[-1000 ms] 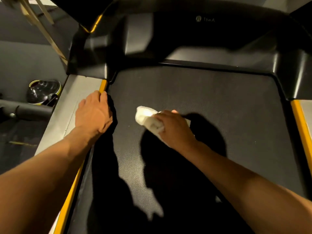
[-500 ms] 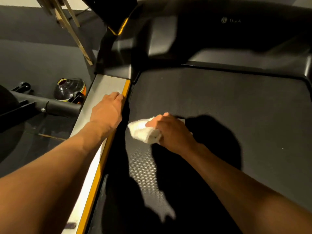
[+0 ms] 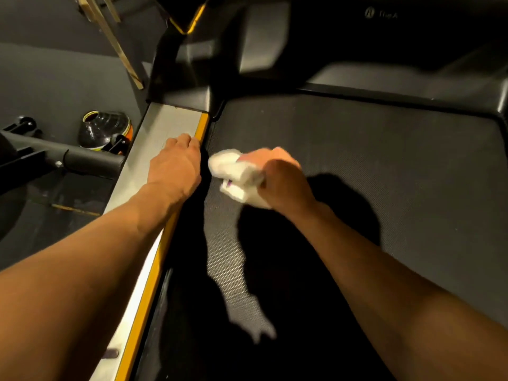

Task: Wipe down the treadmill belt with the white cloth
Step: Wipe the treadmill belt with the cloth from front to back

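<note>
The dark textured treadmill belt [image 3: 371,166] fills the middle and right of the head view. My right hand [image 3: 277,174] grips a bunched white cloth [image 3: 233,171] and holds it against the belt near its left edge. My left hand [image 3: 176,163] rests on the grey side rail [image 3: 167,125], its fingers curled over the yellow strip [image 3: 202,130] at the belt's edge. The cloth lies just to the right of my left hand.
The treadmill's black motor cover [image 3: 357,50] and upright rise at the far end of the belt. On the floor to the left sit a black and yellow container [image 3: 105,130] and a dark machine bar [image 3: 82,160]. A wooden slat [image 3: 115,42] leans at upper left.
My right hand has swept the cloth leftward across the belt, from near the middle to close beside my left hand. My left hand stays on the side rail.
</note>
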The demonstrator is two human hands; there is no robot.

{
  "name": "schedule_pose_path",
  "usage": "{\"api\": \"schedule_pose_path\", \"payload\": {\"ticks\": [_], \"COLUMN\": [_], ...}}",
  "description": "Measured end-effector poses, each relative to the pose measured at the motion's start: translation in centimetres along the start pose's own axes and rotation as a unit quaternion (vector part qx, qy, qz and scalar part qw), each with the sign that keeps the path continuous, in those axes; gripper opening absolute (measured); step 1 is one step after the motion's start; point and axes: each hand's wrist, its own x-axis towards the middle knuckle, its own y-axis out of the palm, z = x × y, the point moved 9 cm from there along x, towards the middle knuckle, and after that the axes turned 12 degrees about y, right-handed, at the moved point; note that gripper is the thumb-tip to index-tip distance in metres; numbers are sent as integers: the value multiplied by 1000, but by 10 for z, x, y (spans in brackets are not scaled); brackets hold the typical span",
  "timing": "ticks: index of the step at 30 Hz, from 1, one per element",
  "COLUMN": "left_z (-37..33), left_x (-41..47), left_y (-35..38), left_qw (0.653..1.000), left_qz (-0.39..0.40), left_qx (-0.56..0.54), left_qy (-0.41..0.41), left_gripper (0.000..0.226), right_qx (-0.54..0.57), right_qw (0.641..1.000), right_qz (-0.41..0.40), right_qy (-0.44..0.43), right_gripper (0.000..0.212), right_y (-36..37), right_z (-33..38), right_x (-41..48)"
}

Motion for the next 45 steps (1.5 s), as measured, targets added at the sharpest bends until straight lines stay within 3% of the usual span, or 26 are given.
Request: {"api": "schedule_pose_path", "payload": {"ticks": [2,3,5,6,8,10,13,14,16,19,22,23,25,27,29,31,34,36,39,42,43,45], "left_z": [0,1,2,2,2,2,2,2,3,1,-1,-2,-2,-4,-7,-14,-32,-49,-67,-84,-90,-99], "left_x": [2,2,3,3,2,1,1,1,0,-1,-1,-1,-1,-1,0,2,2,-1,-4,1,4,8], "left_y": [-1,-2,-3,-4,-3,-2,0,0,-3,-2,0,1,2,1,-1,-3,3,12,14,1,-3,-7], "left_qw": [1000,1000,1000,1000,1000,1000,1000,1000,999,1000,999,999,999,999,999,1000,1000,998,991,987,986,985], "left_qz": [-3,1,8,9,8,-3,-13,-18,-26,-17,-14,-15,-14,-9,-3,-6,-16,-28,-37,-38,-35,-27], "left_qx": [-1,-1,1,4,5,2,-8,-11,-13,-20,-32,-37,-42,-38,-29,-2,19,-50,-105,-86,-79,-74], "left_qy": [11,14,14,11,1,-3,9,13,17,12,1,-2,-6,-10,-19,-19,0,29,71,127,144,155], "left_gripper": [51,52,52,51,51,50,47,47,49,52,54,55,56,59,61,65,80,82,69,49,45,44], "right_qx": [-101,-107,-125,-128,-26,19,-26,-70,-122,-95,-12,16,-11,-82,-92,-57,68,95,37,-75,-127,-71], "right_qw": [986,982,982,986,993,991,998,992,982,991,986,988,999,991,979,987,993,993,976,963,965,983], "right_qz": [-44,1,86,96,95,99,-7,-34,-6,78,150,131,6,-96,-127,-73,89,57,-105,-61,-25,53], "right_qy": [126,158,108,42,-63,-83,49,102,147,54,-75,-83,-48,39,130,131,41,46,187,251,227,164], "right_gripper": [27,26,32,36,41,33,40,33,32,45,36,30,21,29,21,31,44,35,31,28,27,38], "right_y": [-10,-3,18,22,20,18,-6,-15,-16,2,16,8,-20,-44,-53,-33,-3,-20,-73,-74,-62,-33], "right_z": [-48,-61,-54,-35,4,16,-22,-41,-60,-31,6,2,-28,-69,-96,-84,-37,-45,-116,-154,-147,-121], "right_x": [39,46,39,25,-17,-35,6,21,35,6,-45,-42,-18,2,0,-25,-74,-73,-48,-50,-57,-78]}}
